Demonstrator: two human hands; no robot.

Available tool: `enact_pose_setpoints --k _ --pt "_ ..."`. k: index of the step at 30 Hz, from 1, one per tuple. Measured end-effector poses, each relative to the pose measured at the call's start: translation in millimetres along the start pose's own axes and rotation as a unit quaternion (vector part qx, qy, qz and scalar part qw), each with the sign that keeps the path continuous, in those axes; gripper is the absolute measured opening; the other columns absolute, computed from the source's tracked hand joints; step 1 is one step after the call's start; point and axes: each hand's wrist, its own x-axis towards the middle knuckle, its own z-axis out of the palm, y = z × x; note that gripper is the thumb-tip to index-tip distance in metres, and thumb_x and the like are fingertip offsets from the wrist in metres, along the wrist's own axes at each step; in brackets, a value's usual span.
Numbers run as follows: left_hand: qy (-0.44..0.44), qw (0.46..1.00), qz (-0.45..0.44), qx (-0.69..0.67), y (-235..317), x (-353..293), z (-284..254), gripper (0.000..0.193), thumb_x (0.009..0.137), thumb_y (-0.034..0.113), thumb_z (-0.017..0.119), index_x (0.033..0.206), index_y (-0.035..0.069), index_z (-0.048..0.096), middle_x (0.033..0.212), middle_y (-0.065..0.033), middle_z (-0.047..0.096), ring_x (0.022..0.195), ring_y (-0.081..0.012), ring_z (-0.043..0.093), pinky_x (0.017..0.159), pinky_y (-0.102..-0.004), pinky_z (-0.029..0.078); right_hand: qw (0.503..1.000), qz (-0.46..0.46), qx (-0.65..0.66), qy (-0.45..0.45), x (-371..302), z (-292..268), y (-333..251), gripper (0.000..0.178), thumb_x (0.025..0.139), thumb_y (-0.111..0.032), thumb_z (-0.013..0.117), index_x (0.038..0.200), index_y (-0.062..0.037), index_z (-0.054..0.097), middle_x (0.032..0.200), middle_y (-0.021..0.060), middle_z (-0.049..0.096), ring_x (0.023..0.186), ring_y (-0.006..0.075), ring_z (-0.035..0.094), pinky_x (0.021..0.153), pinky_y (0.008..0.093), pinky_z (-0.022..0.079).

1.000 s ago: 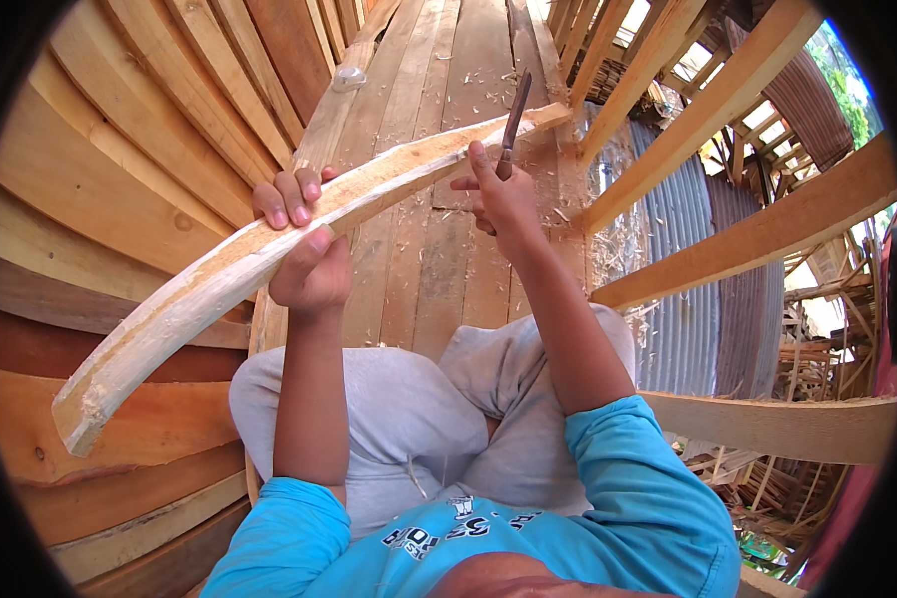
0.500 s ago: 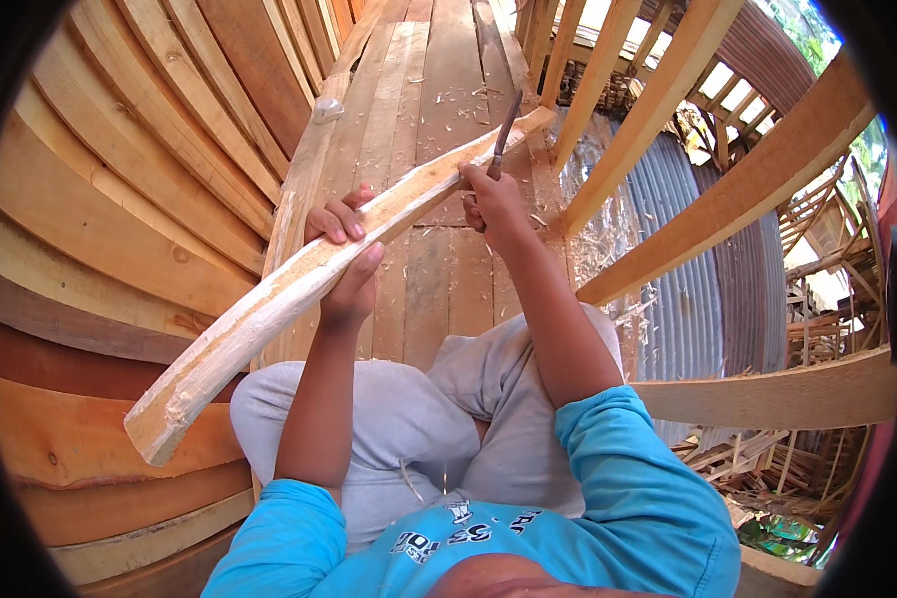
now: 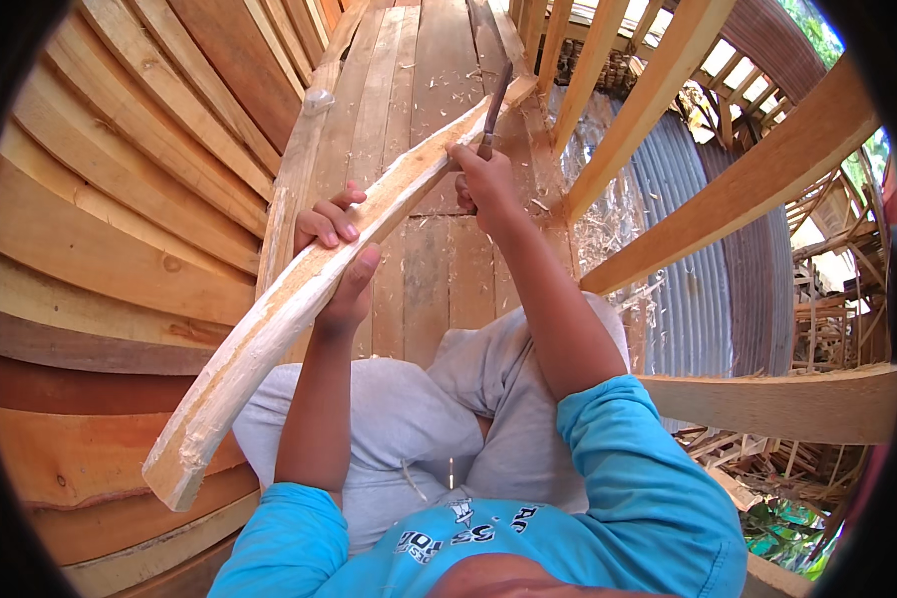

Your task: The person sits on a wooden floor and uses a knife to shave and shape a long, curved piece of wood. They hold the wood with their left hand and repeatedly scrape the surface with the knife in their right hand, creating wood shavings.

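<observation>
Wooden pole [image 3: 305,287], between left fingers [image 3: 321,228] and thumb [image 3: 361,269], knife [image 3: 496,106] in right fingers [image 3: 462,156]

Behind the long pale wood [image 3: 259,344], the left hand's palm is partly hidden from us. Near the wood's far end, the right hand [image 3: 490,184] covers most of the handle of the knife [image 3: 496,108], and we cannot tell whether the blade touches the wood. Left of the wood, we find a clear object [image 3: 318,101] too small to identify, and planks [image 3: 110,249] cut off by the dark rim.
</observation>
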Motion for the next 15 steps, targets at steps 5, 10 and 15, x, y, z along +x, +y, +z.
enact_pose_setpoints --k 5,10,15 --pt "-0.006 1.000 -0.025 0.017 -10 -2 2 0.042 0.081 0.010 0.079 0.097 0.015 0.041 0.098 -0.0021 0.047 0.125 -0.0274 0.045 0.115 -0.0487 0.027 0.999 -0.002 0.003 0.046 6 0 4 0.026 0.089 -0.025 0.070 0.079 -0.0107 0.051 0.054 -0.0049 0.037 0.041 0.0069 0.034 0.037 0.0267 0.026" --pt "-0.017 1.000 -0.021 0.014 -4 -3 6 0.042 0.081 0.009 0.079 0.098 0.015 0.041 0.098 -0.0021 0.047 0.127 -0.0284 0.045 0.115 -0.0494 0.027 0.999 0.001 -0.003 0.052 -3 0 -1 0.026 0.089 -0.025 0.069 0.078 -0.0108 0.050 0.054 -0.0053 0.037 0.040 0.0068 0.033 0.037 0.0266 0.026" --pt "-0.031 0.999 -0.009 0.019 0 0 9 0.042 0.081 0.009 0.078 0.097 0.015 0.040 0.097 -0.0021 0.048 0.126 -0.0281 0.046 0.116 -0.0507 0.026 0.999 0.000 0.010 0.045 -8 -2 -4 0.025 0.090 -0.024 0.068 0.079 -0.0106 0.050 0.054 -0.0052 0.037 0.040 0.0068 0.033 0.037 0.0262 0.027"
